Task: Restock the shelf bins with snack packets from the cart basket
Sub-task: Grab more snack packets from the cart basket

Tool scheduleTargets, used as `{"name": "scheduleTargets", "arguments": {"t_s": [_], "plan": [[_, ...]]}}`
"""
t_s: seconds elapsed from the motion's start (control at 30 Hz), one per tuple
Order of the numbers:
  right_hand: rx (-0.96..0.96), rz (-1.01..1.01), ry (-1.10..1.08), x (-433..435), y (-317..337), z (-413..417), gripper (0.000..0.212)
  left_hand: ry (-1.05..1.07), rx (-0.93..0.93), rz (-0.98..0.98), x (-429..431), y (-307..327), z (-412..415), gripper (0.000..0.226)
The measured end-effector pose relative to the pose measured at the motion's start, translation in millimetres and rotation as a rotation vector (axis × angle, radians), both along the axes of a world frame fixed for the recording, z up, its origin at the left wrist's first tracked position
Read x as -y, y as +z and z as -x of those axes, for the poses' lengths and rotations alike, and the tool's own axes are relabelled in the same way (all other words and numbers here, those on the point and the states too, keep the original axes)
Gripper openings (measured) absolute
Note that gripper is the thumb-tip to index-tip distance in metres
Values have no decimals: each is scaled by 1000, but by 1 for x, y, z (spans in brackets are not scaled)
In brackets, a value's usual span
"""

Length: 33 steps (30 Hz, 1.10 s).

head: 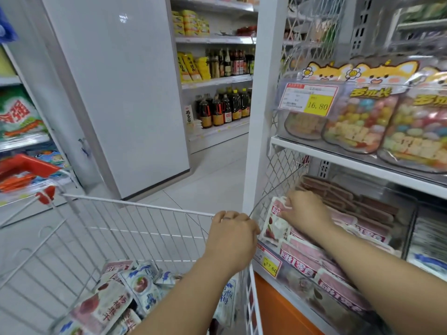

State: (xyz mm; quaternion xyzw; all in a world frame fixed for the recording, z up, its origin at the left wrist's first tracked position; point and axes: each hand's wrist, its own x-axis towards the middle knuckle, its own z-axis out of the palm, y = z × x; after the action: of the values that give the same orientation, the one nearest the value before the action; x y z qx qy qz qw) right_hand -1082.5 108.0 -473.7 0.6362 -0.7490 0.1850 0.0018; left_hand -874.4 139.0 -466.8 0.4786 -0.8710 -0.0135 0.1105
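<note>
Pink packet (275, 223), 3 o'clock: your right hand (306, 213) fingers curl on it | left hand (232, 234) clamps cart basket (145, 206) rim | shove hard, crowded bin (297, 274) may spill.

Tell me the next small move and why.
Likely release the pink packet: the right hand pinches it, already standing in the shelf bin. The left hand grips the rim of the cart basket, and more packets wait inside.

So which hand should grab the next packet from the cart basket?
Left hand: it grips the basket rim, just above the packets; right hand holds a pink packet in the shelf bin.
</note>
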Motion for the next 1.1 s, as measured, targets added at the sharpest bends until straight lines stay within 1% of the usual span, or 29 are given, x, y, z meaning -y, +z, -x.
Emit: {"name": "scheduleTargets", "arguments": {"t_s": [0.07, 0.13, 0.23, 0.3, 0.37, 0.4, 0.53, 0.6, 0.7, 0.73, 0.83, 0.9, 0.97, 1.1], "plan": [[-93, -38, -25, 1, -2, -6, 29, 3, 12, -5, 0, -1, 0, 35], [-145, -96, -33, 4, -4, -8, 27, 5, 28, -12, 0, 0, 0, 34], [-139, -163, -53, 7, 0, -9, 30, 1, 39, -20, 0, 0, 0, 34], [-123, -174, -47, 4, 7, -9, 37, -4, 45, -21, -1, 0, 0, 35], [-111, -132, -32, -5, 15, -8, 41, -10, 27, -26, -2, 2, 0, 35], [-109, -95, -20, -11, 20, -8, 40, -14, 0, -40, -2, 3, 0, 34], [-103, 65, 100, -38, 40, -23, 24, -46, -131, -91, -2, 23, -16, 30], [-60, 106, 210, -47, 48, -40, 18, -8, -173, -105, 1, 36, -39, 26], [29, 126, 381, -54, 51, -76, 14, 116, -206, -197, 4, 44, -94, 19], [61, 122, 419, -54, 50, -88, 13, 161, -168, -229, 5, 42, -114, 18], [119, 104, 499, -47, 38, -119, 13, 246, 29, -345, 0, 31, -164, 25], [143, 52, 522, -39, 25, -134, 13, 272, 196, -461, -4, 22, -187, 34], [152, -1, 520, -35, 10, -144, 13, 302, 338, -536, -7, 12, -204, 48], [1, -20, 504, -35, -4, -148, 18, 398, 446, -624, -9, -1, -227, 77]]}}
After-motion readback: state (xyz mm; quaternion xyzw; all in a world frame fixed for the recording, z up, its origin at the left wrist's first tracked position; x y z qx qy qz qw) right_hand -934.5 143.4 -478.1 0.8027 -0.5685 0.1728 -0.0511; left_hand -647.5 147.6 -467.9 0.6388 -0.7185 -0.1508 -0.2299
